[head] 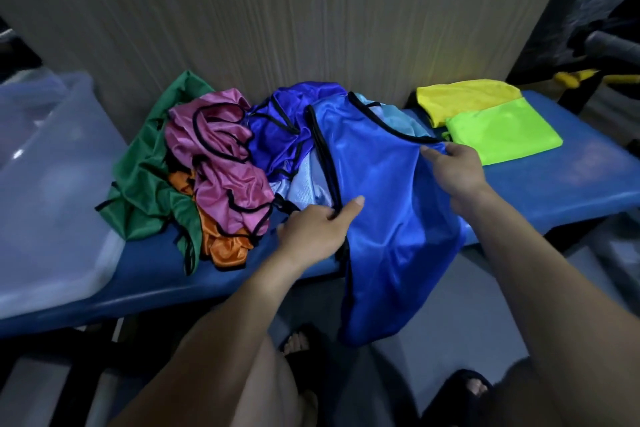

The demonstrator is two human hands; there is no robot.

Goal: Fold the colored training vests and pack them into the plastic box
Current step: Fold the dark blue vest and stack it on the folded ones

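Nearest the camera are the person's bare knees and feet in dark sandals (pixel 464 388) on the grey floor, and two forearms reaching out over the blue counter (pixel 571 184).

The blue vest (pixel 391 191) lies stretched between the hands, its long axis running from the far wall toward the person, so its lower end hangs over the counter's near edge toward the floor. The left hand (pixel 318 229) pinches the vest's black-trimmed left edge, thumb on top and fingers curled beneath. The right hand (pixel 457 166) holds the upper right corner by the neckline trim; whether its fingers curl fully under the cloth I cannot tell for certain, but it looks like a pinch. Both hands sit about level with the vest's upper half, the right one farther out. A sideways fold would, I judge, bring one hand across to the other.

Left of the vest lies a heap: pink vest (pixel 221 163), green vest (pixel 145 177), orange vest (pixel 221 239), dark blue vest (pixel 277 135). The clear box (pixel 52 184) stands at the far left, well apart. Folded yellow vest (pixel 464 97) and lime vest (pixel 502 132) rest just beyond the right hand.
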